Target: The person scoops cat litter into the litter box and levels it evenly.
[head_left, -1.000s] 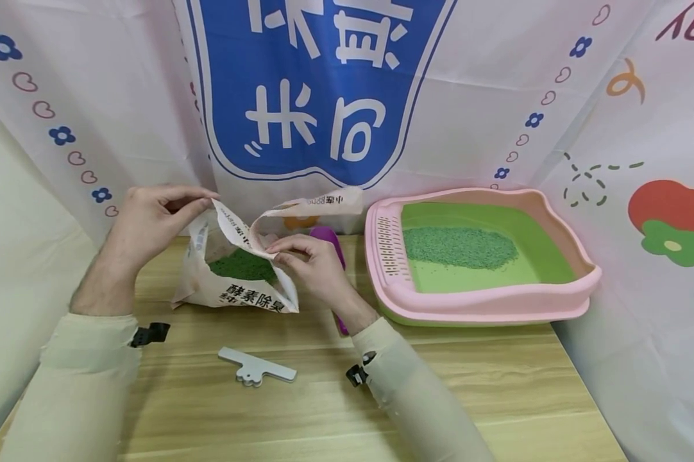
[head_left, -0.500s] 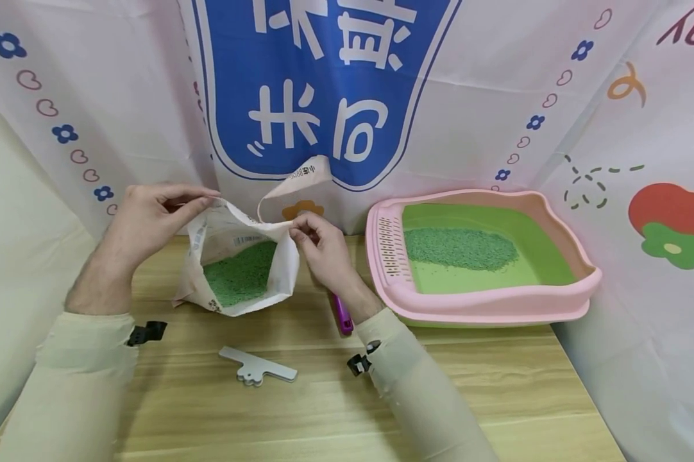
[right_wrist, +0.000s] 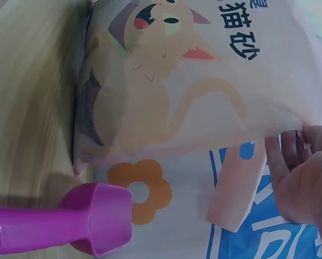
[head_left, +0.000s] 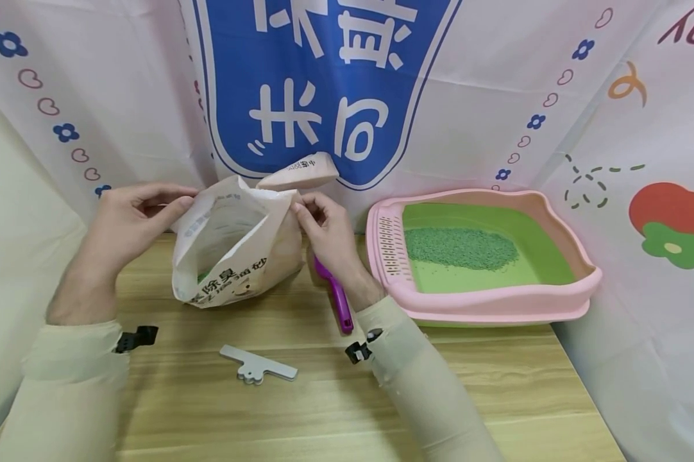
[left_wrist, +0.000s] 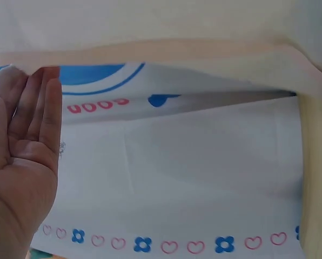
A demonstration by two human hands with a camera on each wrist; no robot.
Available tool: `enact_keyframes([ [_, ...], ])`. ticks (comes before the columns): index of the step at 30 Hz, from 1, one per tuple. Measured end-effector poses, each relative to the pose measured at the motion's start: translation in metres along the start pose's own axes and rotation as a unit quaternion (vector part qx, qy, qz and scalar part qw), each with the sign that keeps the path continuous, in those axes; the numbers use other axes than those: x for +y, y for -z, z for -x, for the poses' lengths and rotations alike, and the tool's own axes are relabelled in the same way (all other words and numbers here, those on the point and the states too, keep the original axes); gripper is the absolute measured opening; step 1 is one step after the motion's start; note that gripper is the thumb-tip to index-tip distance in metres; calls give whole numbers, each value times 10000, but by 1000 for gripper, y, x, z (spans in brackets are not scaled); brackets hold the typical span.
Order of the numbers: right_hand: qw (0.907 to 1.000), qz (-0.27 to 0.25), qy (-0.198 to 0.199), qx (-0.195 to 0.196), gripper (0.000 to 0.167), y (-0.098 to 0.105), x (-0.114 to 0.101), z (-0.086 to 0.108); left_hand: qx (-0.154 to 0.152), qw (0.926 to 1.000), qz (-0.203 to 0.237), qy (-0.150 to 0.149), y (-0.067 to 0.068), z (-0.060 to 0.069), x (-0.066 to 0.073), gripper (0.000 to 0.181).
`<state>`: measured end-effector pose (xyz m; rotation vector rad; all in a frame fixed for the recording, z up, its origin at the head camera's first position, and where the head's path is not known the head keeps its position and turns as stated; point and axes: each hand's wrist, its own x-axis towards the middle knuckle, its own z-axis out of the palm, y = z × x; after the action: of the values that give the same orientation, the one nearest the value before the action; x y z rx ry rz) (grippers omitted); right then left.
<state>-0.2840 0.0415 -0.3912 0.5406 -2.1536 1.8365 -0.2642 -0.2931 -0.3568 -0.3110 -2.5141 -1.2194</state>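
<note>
A pale paper bag of cat litter (head_left: 266,263) stands at the left of the table, its mouth spread and tilted toward the front left. My left hand (head_left: 136,221) pinches the left side of its rim between thumb and fingers. At the upper right corner of the mouth, my right hand (head_left: 331,234) pinches the paper. A little green litter (head_left: 203,274) shows low inside; the bag's wall hides the rest. A torn strip (head_left: 301,172) sticks up behind the rim. In the right wrist view, the bag's printed cat side (right_wrist: 177,91) fills the upper part.
A purple scoop (head_left: 340,301) lies beneath my right forearm, beside the bag. A grey clip (head_left: 257,366) rests in front on the wooden table (head_left: 254,423). To the right stands a pink-rimmed litter box (head_left: 497,307) with green litter (head_left: 462,248) in it. Printed cloth hangs behind.
The bag's mouth has been spread, then tipped leftward, so less green litter shows. My right hand has risen and moved right along the rim; the left hand has shifted slightly left.
</note>
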Motion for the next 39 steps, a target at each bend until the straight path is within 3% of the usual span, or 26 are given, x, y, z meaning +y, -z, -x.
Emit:
enact_keyframes([
  [5, 9979, -445, -339, 319, 18, 1, -1, -4, 11, 9996, 275, -44, 3, 11, -15, 27],
  [10, 9955, -713, -457, 421, 19, 2, -2, -5, 64, 9933, 1070, -425, 6, 26, -29, 22],
  [15, 9950, -721, -512, 458, 20, 2, -1, -5, -289, 9725, 1985, -1184, 9, 39, -40, 25],
  [22, 9933, -848, -602, 509, 21, 2, 0, -5, -554, 9311, 2814, -2256, 4, 41, -50, 19],
  [24, 9930, -865, -627, 502, 21, 2, 0, -5, -497, 9292, 2833, -2322, 3, 41, -50, 19],
  [25, 9930, -869, -634, 497, 22, 3, 0, -5, -446, 9309, 2800, -2301, 4, 42, -50, 17],
  [27, 9930, -840, -651, 516, 22, 4, 1, -6, -264, 9487, 2334, -2116, 6, 43, -48, 13],
  [30, 9932, -739, -688, 575, 22, 8, 2, -6, 44, 9789, 1470, -1416, 12, 46, -44, 24],
  [32, 9935, -648, -692, 634, 21, 10, 3, -7, 202, 9931, 776, -859, 16, 47, -42, 26],
  [35, 9939, -532, -681, 692, 19, 15, 4, -8, 327, 9990, 256, -191, 22, 48, -43, 17],
  [39, 9949, -325, -670, 673, 16, 20, 4, -9, 534, 9973, -442, 250, 26, 48, -43, 5],
])
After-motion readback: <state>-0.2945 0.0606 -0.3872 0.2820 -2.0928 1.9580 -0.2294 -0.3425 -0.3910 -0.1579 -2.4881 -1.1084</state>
